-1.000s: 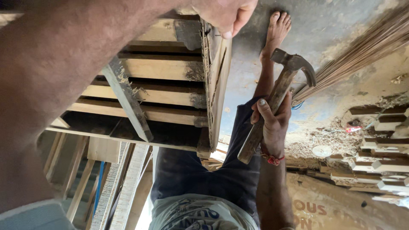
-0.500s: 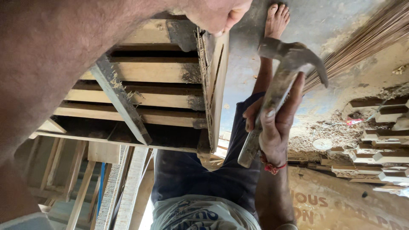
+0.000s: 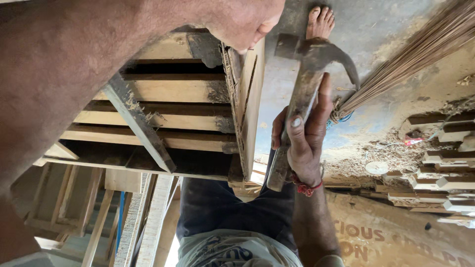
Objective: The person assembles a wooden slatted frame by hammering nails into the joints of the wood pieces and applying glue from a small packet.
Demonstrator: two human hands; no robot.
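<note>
Hammer has swung up and left since a second ago: head now sits higher, closer to the crate's edge board, near the bare foot.

Claw hammer: dark pitted steel head, curved claw pointing right, worn grey-brown wooden handle, scuffed and dirty. Right hand has its fingers wrapped tight round the mid-handle, thumb laid flat along the shaft; handle butt sticks out below the palm. Red thread band at the wrist.

Left hand grips the top of the upright edge board, fingers curled over it; forearm fills the upper-left view.

Wooden crate: rough-sawn pale slats, splintered edges, one dark diagonal brace, dark gaps between the slats. Hammer head is just right of the edge board, not touching.

Floor: grey concrete with sawdust patches. Broom of thin straw-coloured sticks lies at the right.
</note>
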